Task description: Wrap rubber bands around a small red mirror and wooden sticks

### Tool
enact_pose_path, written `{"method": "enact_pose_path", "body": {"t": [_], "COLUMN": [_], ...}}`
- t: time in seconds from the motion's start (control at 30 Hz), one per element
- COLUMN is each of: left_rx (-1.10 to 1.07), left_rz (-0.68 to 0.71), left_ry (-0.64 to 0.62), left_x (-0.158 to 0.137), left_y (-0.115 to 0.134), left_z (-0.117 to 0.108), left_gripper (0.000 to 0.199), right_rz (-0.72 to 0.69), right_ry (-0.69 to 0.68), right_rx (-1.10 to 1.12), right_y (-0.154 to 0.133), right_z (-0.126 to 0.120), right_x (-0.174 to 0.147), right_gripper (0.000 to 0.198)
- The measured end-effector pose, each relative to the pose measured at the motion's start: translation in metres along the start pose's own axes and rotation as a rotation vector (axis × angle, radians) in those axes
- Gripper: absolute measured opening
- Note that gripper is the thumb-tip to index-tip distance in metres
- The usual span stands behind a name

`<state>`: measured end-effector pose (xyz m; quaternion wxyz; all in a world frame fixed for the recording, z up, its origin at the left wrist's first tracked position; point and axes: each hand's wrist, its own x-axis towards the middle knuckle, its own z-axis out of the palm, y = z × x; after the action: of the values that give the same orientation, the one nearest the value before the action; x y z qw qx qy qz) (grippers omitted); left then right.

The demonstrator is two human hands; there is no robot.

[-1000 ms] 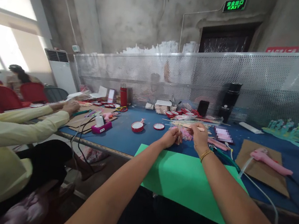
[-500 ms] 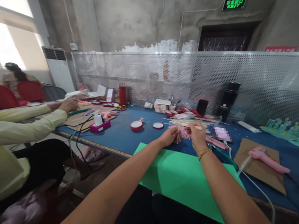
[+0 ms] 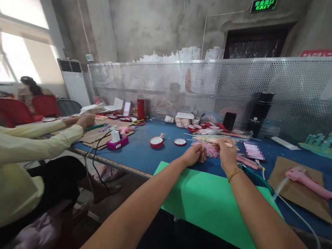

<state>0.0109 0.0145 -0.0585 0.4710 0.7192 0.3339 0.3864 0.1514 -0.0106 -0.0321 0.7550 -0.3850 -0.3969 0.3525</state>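
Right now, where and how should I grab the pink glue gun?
Probably by the handle, from above and the near side: the pink glue gun lies on cardboard with its handle stretching right, away from the clear stick at its left end.

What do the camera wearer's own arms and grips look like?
The left arm and right arm show no sleeves. The left grip and right grip are ungloved human hands. A gold-coloured bracelet circles the right wrist; the left wrist shows nothing worn. Rings cannot be made out.

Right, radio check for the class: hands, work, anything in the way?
Right hand gripping pale stick. Left hand curled near pink strands, grip unclear. Green sheet on near side, nothing visibly blocking.
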Motion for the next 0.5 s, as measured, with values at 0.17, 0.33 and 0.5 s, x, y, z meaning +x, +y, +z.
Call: {"method": "enact_pose_path", "body": {"t": [0.17,0.33,0.5], "left_rx": [-0.003,0.020,0.037], "left_rz": [0.010,0.013,0.036], "left_ry": [0.006,-0.002,0.010], "left_x": [0.0003,0.0003,0.0008], "left_y": [0.0004,-0.0001,0.0007], "left_z": [0.0004,-0.0004,-0.0010], "left_gripper": [0.024,0.028,0.031], "right_rz": [0.005,0.013,0.031], "right_ry": [-0.056,-0.001,-0.027], "right_rx": [0.007,-0.011,0.009], "right_y": [-0.0014,-0.0002,-0.0029], "right_z": [0.0008,0.0006,0.0002], "right_x": [-0.0014,-0.0003,0.0005], "right_gripper": [0.021,0.020,0.020]}}
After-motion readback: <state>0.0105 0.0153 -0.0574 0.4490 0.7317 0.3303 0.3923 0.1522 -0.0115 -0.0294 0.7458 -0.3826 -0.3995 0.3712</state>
